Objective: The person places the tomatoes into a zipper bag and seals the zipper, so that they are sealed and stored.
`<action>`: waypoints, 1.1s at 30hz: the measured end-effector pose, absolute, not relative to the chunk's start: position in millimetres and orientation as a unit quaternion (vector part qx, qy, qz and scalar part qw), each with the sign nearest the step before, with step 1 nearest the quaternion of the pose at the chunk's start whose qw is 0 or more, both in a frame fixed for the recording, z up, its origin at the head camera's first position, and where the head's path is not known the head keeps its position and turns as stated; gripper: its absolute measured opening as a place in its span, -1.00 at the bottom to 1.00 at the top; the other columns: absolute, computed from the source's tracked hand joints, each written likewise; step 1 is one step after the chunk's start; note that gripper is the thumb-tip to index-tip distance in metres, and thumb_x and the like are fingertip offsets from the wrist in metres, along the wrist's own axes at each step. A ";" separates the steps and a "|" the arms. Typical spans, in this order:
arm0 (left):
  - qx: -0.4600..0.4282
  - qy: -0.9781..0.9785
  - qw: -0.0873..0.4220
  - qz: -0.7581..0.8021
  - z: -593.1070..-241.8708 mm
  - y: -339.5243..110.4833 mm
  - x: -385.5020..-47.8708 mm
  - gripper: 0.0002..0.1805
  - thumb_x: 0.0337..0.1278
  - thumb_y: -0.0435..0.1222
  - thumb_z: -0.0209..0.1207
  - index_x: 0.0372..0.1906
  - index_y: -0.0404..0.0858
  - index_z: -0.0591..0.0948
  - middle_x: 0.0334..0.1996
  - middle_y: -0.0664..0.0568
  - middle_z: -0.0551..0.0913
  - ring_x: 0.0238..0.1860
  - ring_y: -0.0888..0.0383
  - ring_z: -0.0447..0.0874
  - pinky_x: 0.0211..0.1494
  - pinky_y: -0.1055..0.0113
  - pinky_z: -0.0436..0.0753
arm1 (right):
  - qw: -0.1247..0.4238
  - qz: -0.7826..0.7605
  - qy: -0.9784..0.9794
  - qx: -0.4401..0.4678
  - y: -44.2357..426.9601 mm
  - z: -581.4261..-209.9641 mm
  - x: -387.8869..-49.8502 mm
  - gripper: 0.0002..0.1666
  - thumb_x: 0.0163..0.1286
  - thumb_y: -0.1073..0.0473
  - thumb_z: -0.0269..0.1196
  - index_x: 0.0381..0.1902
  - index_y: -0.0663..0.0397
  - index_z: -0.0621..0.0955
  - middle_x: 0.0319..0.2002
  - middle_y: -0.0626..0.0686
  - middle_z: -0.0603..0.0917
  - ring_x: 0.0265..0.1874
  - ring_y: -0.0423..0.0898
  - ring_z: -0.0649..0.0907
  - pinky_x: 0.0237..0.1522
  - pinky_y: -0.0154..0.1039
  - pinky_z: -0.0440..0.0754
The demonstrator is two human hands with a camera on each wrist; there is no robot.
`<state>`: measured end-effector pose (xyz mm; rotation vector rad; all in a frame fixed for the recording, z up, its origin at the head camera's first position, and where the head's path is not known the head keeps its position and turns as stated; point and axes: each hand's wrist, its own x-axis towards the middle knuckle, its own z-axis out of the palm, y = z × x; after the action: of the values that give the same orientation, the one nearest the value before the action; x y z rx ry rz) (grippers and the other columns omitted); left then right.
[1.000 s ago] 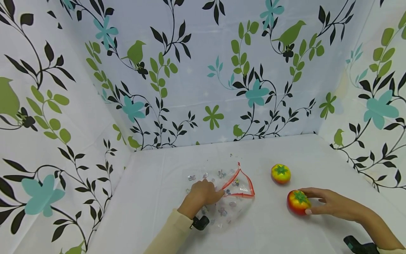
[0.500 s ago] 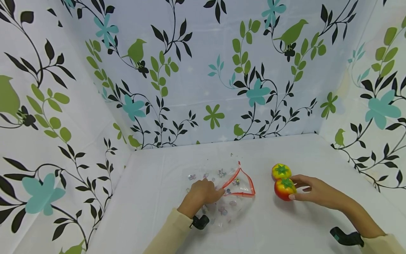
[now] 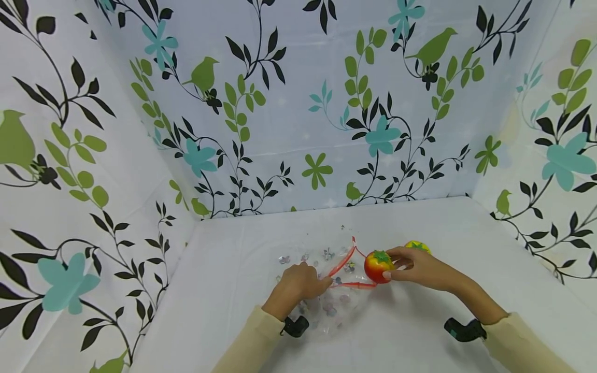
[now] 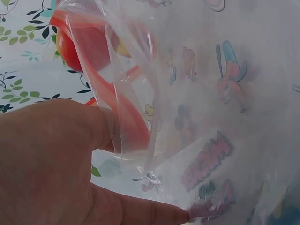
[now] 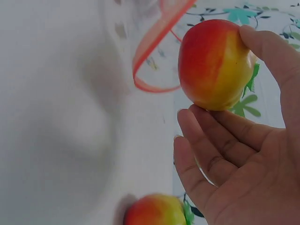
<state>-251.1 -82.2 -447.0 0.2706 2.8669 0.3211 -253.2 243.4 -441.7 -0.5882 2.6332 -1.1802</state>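
A clear plastic bag (image 3: 328, 313) with a red-edged mouth and small cartoon prints lies on the table. My left hand (image 3: 300, 285) pinches the near side of its mouth, holding it apart; the left wrist view shows the red strip (image 4: 124, 112) by the thumb. My right hand (image 3: 422, 267) grips a red-and-yellow toy fruit (image 3: 377, 268) with a green leafy top, right at the bag's mouth. In the right wrist view, thumb and fingertips hold this fruit (image 5: 211, 65) from opposite sides. A second, similar fruit (image 3: 418, 245) sits behind the right hand, partly hidden.
A white cloth covers the table (image 3: 233, 269). Patterned curtains (image 3: 289, 103) with birds and leaves stand at the back and both sides. Each wrist wears a black camera mount (image 3: 296, 326).
My right hand has carried the gripped toy fruit leftward, from beside the second fruit to the bag's mouth. The left hand and bag have stayed nearly still.
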 end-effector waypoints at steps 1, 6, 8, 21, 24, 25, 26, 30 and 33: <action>0.093 0.982 0.122 0.110 -447.4 -82.4 -251.2 -0.36 0.35 0.22 0.11 -0.30 -0.32 0.74 -0.44 -0.03 0.56 -0.47 0.04 0.46 -0.40 0.18 0.42 | 0.102 -0.399 0.889 -0.199 239.2 -442.5 -255.1 -0.17 0.36 -0.17 0.44 0.38 0.25 0.54 0.24 0.17 0.64 0.16 0.07 0.64 0.04 -0.11 0.76; 0.092 0.981 0.124 0.116 -449.1 -82.4 -250.5 -0.34 0.34 0.23 0.11 -0.23 -0.34 0.75 -0.42 -0.05 0.57 -0.45 0.01 0.51 -0.40 0.19 0.48 | 0.124 -0.400 0.887 -0.193 224.9 -447.2 -260.7 -0.17 0.37 -0.21 0.41 0.39 0.21 0.55 0.23 0.14 0.67 0.20 0.08 0.63 0.09 -0.06 0.74; 0.093 0.981 0.122 0.117 -448.9 -82.3 -250.0 -0.34 0.33 0.23 0.12 -0.22 -0.34 0.75 -0.39 -0.06 0.57 -0.43 0.00 0.52 -0.39 0.19 0.50 | 0.132 -0.400 0.887 -0.187 220.6 -448.9 -262.5 -0.17 0.36 -0.24 0.41 0.39 0.18 0.55 0.23 0.12 0.68 0.22 0.09 0.63 0.12 -0.01 0.73; 0.095 0.981 0.112 0.128 -449.7 -84.4 -249.4 -0.37 0.35 0.21 0.12 -0.28 -0.32 0.74 -0.46 -0.05 0.56 -0.49 0.02 0.51 -0.45 0.23 0.51 | 0.165 -0.384 0.885 -0.204 200.9 -457.5 -272.6 -0.15 0.33 -0.20 0.44 0.41 0.17 0.55 0.19 0.09 0.69 0.14 0.02 0.65 0.09 0.02 0.74; 0.094 0.981 0.112 0.127 -450.0 -84.4 -249.9 -0.37 0.36 0.22 0.11 -0.33 -0.31 0.71 -0.47 -0.05 0.54 -0.51 0.03 0.49 -0.47 0.24 0.47 | 0.158 -0.372 0.890 -0.212 198.1 -457.4 -271.9 -0.19 0.33 -0.14 0.45 0.40 0.19 0.56 0.15 0.08 0.69 0.07 -0.01 0.66 0.07 -0.02 0.74; 0.094 0.981 0.111 0.128 -450.0 -84.5 -250.2 -0.37 0.36 0.21 0.11 -0.33 -0.31 0.71 -0.46 -0.05 0.54 -0.51 0.03 0.48 -0.48 0.24 0.45 | 0.156 -0.369 0.891 -0.213 197.2 -457.0 -271.5 -0.21 0.33 -0.12 0.45 0.39 0.19 0.57 0.14 0.08 0.69 0.04 -0.02 0.66 0.06 -0.03 0.74; 0.094 0.981 0.112 0.128 -450.1 -84.6 -250.6 -0.38 0.36 0.21 0.11 -0.34 -0.31 0.70 -0.46 -0.05 0.53 -0.51 0.03 0.48 -0.48 0.24 0.44 | 0.155 -0.364 0.893 -0.215 196.1 -456.6 -271.1 -0.22 0.32 -0.09 0.46 0.38 0.19 0.58 0.12 0.07 0.69 0.02 -0.03 0.66 0.05 -0.04 0.75; 0.087 0.980 0.117 0.134 -451.1 -85.2 -251.3 -0.36 0.36 0.22 0.11 -0.27 -0.32 0.73 -0.45 -0.05 0.55 -0.51 0.04 0.48 -0.48 0.25 0.42 | 0.151 -0.337 0.902 -0.222 190.6 -455.5 -270.1 -0.26 0.30 -0.04 0.47 0.36 0.14 0.60 0.08 0.04 0.69 -0.08 -0.08 0.63 0.00 -0.11 0.74; 0.081 0.980 0.120 0.138 -452.3 -85.8 -251.1 -0.33 0.35 0.24 0.12 -0.18 -0.34 0.75 -0.46 -0.04 0.55 -0.51 0.05 0.48 -0.49 0.25 0.43 | 0.144 -0.321 0.906 -0.235 186.2 -457.3 -271.2 -0.27 0.30 -0.02 0.49 0.38 0.11 0.59 0.08 0.03 0.69 -0.12 -0.08 0.61 -0.04 -0.17 0.73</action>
<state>-251.1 -85.8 -452.3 0.2373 2.8625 0.4041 -271.2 186.2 -457.3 -0.6770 2.6122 -0.9245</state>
